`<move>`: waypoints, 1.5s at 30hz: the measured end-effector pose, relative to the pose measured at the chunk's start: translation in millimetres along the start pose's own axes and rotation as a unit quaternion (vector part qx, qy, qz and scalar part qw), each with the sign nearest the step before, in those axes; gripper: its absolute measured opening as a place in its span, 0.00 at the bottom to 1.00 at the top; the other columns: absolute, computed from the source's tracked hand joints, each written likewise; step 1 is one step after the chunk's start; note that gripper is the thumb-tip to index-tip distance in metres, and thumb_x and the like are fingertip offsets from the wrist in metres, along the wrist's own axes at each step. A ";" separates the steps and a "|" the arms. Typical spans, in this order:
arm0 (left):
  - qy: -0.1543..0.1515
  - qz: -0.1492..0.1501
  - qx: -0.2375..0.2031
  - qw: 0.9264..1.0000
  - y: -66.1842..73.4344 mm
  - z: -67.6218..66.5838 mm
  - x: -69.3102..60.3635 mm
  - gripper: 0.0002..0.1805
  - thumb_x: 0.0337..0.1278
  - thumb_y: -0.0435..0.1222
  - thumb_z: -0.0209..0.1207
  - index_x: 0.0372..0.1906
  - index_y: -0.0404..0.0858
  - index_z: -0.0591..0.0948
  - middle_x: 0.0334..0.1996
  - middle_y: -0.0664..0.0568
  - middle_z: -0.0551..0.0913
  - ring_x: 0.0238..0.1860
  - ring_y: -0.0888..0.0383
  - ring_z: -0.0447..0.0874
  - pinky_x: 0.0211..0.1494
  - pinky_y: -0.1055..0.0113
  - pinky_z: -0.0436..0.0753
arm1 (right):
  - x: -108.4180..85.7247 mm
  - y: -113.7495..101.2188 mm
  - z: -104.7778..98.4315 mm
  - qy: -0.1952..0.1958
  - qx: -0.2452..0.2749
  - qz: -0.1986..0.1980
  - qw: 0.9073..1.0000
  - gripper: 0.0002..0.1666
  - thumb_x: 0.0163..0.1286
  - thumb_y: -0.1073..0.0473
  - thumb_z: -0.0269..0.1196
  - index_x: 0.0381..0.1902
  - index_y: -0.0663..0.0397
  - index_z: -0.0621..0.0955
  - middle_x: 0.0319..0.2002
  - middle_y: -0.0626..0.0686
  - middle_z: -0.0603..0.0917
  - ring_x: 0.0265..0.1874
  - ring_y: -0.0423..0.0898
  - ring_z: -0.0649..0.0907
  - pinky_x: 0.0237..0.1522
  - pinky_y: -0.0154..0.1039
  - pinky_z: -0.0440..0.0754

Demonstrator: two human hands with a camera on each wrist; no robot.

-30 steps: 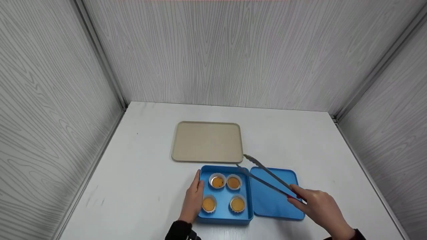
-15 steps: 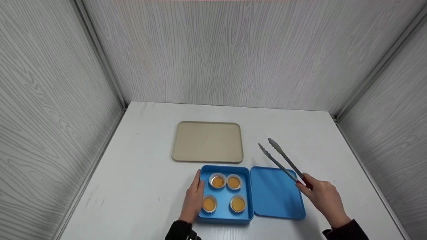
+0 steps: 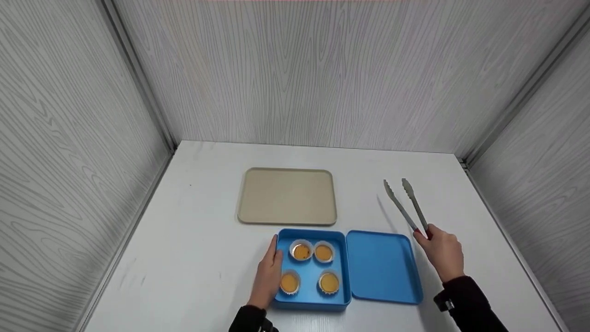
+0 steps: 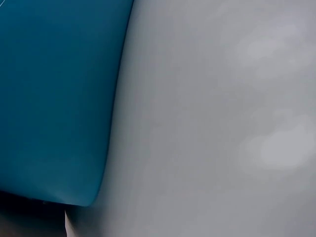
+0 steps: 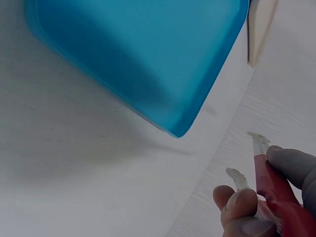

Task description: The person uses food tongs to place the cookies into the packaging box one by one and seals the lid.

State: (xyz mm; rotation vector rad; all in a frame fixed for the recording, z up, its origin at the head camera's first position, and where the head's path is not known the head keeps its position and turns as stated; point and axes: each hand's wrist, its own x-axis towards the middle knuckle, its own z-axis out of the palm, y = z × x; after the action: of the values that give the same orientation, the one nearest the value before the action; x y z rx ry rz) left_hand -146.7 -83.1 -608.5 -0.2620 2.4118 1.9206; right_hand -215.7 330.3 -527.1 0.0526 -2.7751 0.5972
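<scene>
My left hand [image 3: 267, 276] holds the left wall of a shallow blue box [image 3: 310, 303], its thumb at the rim and its fingers along the outside. Inside the box are several small tarts in pale cups, among them a front-left tart [image 3: 290, 282] and a front-right tart [image 3: 329, 282]. My right hand [image 3: 442, 252] grips a pair of metal tongs [image 3: 405, 214] by their red handles. The tongs are spread, point away from me and have nothing between their tips. In the left wrist view, the outer wall of the blue box [image 4: 54, 98] fills the left side.
A flat blue lid [image 3: 383, 267] lies right beside the box, near the right hand. Beyond the box is a beige tray [image 3: 288, 196] on the white table [image 3: 184, 258]. Wood-grained panels [image 3: 295, 74] close off the back and both sides.
The right hand has carried the tongs rightward from over the box and past the lid, turning them to point more directly away. The left hand, box and tarts have hardly moved.
</scene>
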 end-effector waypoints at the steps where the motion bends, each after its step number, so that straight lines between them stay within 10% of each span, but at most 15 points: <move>1: 0.001 0.000 -0.001 1.000 0.1 0.3 -0.5 0.31 0.84 0.43 0.40 0.83 0.41 0.52 0.81 0.46 0.55 0.81 0.47 0.50 0.82 0.47 0.54 | 2.3 1.9 1.8 -0.001 -0.001 0.006 1.000 0.16 0.68 0.56 0.70 0.26 0.58 0.77 0.16 0.52 0.76 0.15 0.49 0.72 0.16 0.40 0.64; 27: -0.007 -0.005 -0.003 1.000 -0.9 -0.9 1.5 0.31 0.84 0.43 0.39 0.83 0.40 0.51 0.81 0.45 0.54 0.82 0.47 0.49 0.82 0.46 0.54 | 16.6 30.9 39.1 -0.023 -0.029 0.107 0.994 0.21 0.70 0.55 0.66 0.30 0.71 0.77 0.21 0.67 0.81 0.15 0.56 0.79 0.14 0.51 0.74; 45: -0.005 -0.005 -0.010 1.000 -0.6 -0.8 0.5 0.31 0.84 0.43 0.39 0.83 0.40 0.52 0.81 0.46 0.55 0.82 0.47 0.49 0.82 0.47 0.54 | 16.1 31.6 47.0 -0.049 -0.114 0.039 0.991 0.26 0.68 0.53 0.68 0.17 0.67 0.77 0.14 0.61 0.78 0.15 0.56 0.79 0.14 0.52 0.76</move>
State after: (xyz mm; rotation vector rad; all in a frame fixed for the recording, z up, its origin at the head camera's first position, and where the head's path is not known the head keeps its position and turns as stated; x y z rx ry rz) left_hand -147.1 -84.1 -609.0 -0.2631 2.3811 1.9386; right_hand -247.4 340.4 -575.7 -0.0793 -2.9340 0.3000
